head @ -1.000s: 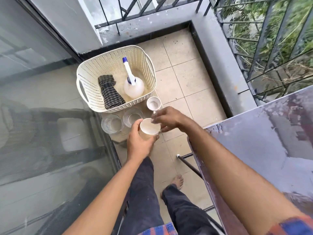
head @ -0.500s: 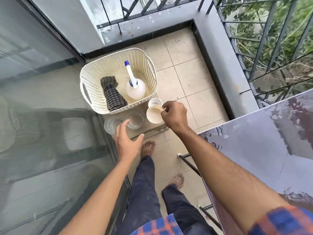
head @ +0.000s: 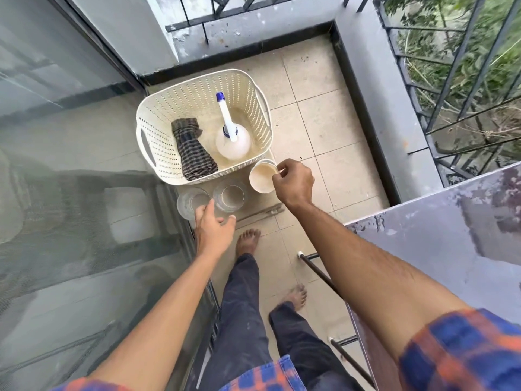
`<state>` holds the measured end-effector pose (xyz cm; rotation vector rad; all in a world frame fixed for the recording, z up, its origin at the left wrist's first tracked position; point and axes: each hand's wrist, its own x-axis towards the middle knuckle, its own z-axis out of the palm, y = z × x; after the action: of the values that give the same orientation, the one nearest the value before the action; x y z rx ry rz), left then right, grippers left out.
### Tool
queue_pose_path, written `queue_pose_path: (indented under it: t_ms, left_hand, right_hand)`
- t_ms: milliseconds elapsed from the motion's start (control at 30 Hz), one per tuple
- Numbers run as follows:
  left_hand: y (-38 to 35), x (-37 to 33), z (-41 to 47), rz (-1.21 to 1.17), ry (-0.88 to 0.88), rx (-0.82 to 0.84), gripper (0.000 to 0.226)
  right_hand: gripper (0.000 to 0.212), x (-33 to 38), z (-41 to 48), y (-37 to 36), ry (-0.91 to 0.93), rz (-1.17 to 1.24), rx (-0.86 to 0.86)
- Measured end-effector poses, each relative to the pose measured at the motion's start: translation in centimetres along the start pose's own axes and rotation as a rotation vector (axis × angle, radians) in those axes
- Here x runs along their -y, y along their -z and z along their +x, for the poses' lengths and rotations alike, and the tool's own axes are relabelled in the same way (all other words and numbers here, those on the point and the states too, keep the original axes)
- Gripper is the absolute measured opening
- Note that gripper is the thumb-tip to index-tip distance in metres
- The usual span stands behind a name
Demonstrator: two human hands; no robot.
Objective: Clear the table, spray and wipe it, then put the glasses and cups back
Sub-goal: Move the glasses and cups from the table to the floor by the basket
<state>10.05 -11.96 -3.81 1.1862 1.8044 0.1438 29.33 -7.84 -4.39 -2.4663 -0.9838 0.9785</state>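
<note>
My right hand (head: 293,183) pinches white cup (head: 262,176) at rim beside basket (head: 158,131); light, chippable. Left hand (head: 214,227) spread, reaching floor glasses (head: 229,197): slick, fragile, grip walls

Beige-tiled balcony floor (head: 324,128), glass door (head: 70,193), dark railing (head: 465,80).

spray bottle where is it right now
In the head view the spray bottle stands upright in the right half of the white basket on the floor, beside the checked cloth, just beyond the white cup.
</note>
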Motion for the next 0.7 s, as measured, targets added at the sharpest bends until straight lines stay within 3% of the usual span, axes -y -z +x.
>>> queue_pose_path:
  t_ms: [700]
  left_hand:
    - [0.6, -0.6, 0.8, -0.009, 0.006, -0.015, 0.069]
  right_hand:
    - [0.030, -0.5, 0.3, -0.8, -0.085, 0.248, 0.083]
